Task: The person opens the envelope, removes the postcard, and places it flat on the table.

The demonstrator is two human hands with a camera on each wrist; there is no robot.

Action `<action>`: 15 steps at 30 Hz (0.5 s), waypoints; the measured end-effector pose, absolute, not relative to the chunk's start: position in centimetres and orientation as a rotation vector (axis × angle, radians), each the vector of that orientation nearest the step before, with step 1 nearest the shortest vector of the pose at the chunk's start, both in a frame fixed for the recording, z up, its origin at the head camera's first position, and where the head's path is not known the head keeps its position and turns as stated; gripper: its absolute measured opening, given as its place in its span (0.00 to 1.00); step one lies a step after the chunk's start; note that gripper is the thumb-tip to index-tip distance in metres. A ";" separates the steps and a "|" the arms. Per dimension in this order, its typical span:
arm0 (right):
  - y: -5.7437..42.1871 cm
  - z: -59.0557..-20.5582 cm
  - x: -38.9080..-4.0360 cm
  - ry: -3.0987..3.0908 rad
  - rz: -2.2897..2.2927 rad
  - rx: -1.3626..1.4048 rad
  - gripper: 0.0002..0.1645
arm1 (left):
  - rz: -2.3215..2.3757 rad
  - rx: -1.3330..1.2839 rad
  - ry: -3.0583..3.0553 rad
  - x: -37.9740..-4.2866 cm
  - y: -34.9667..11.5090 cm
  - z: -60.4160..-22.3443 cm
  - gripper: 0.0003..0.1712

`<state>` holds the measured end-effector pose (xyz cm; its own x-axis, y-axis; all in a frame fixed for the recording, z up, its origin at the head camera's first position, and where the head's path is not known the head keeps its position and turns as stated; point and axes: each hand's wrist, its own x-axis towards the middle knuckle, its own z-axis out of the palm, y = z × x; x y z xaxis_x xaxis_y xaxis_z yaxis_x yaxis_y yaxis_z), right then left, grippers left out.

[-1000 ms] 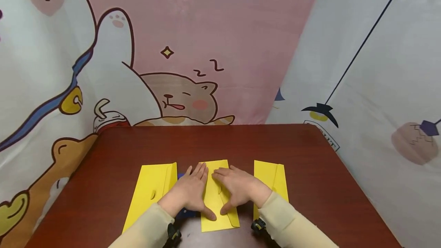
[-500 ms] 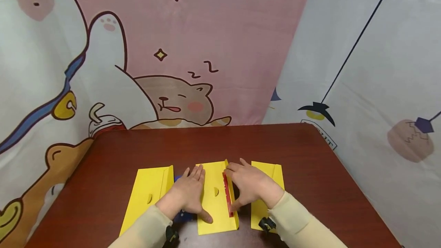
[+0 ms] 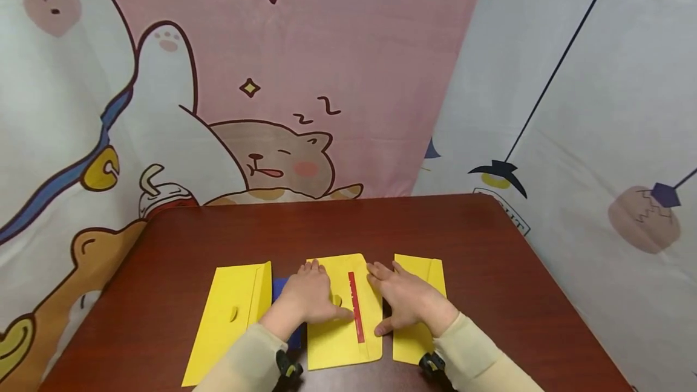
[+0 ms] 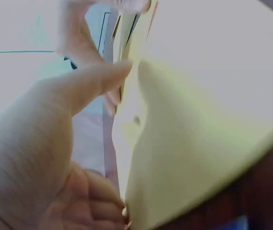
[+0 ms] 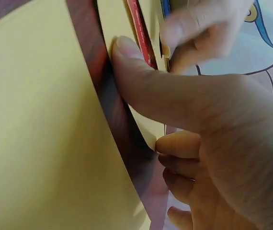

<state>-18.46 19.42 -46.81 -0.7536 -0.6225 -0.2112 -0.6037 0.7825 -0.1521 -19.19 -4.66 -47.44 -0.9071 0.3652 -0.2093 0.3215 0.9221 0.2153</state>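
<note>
The middle yellow envelope (image 3: 329, 349) lies flat with its flap (image 3: 371, 346) folded out to the right. A red strip (image 3: 356, 307) runs lengthwise along it. My left hand (image 3: 307, 295) rests on the envelope's left part, thumb stretched toward the strip and partly covering a small half-round tab (image 3: 337, 300). My right hand (image 3: 408, 298) touches the flap's outer edge with spread fingers; in the right wrist view its thumb (image 5: 129, 55) lies on that edge. Under the left hand a blue flat piece (image 3: 279, 286) shows beside the envelope, mostly hidden.
Another yellow envelope (image 3: 231, 295) lies at the left, its flap slightly raised. A third yellow envelope (image 3: 415, 266) lies at the right, partly under my right hand. All are on a dark red-brown table (image 3: 327, 228) before a cartoon-print cloth (image 3: 381, 77).
The middle envelope's flap has swung open to the right, baring the red strip. My right hand has moved right with it. My left hand has shifted right, its thumb now near the strip.
</note>
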 end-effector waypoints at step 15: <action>19.2 -47.4 -18.7 2.675 -0.108 -1.032 0.65 | 0.256 0.185 2.958 -19.5 0.3 -48.6 0.53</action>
